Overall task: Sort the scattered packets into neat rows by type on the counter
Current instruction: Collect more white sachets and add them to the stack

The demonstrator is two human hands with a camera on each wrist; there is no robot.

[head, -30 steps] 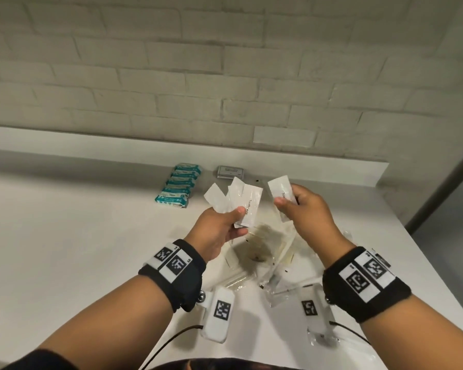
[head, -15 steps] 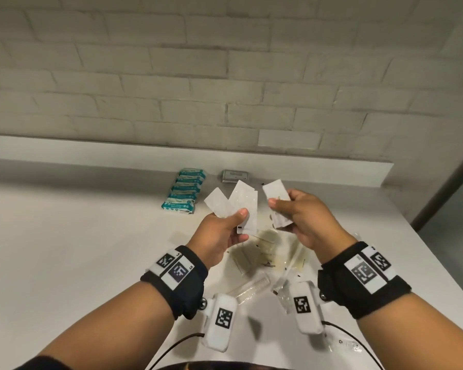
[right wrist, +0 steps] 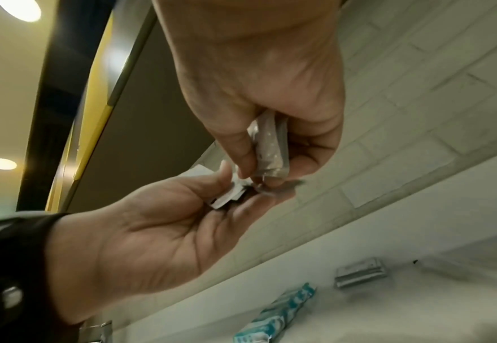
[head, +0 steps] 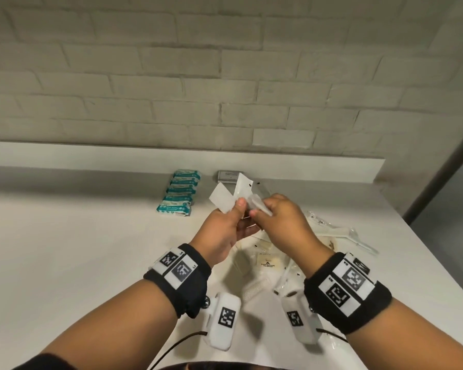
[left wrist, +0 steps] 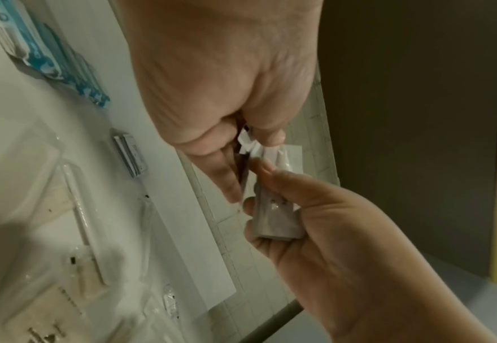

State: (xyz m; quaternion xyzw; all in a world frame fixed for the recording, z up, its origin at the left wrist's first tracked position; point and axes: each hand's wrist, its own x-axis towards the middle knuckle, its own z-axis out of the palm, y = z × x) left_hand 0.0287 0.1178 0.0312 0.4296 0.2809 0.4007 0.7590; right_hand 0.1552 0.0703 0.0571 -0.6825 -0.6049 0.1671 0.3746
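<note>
**White sachets, both hands busy**

Paper-thin white packets (head: 226, 200) fan up out of your left hand (head: 222, 233), pinched under the thumb, above the counter (head: 64, 249). Your right hand (head: 281, 222) pinches one more right against them.

Left wrist: that sachet (left wrist: 275, 208) sits between the right thumb and fingers. Looks light, floppy and slick, so I'd hold it by an edge.

Right wrist: the held ends (right wrist: 229, 195) lie across your left fingers.
</note>
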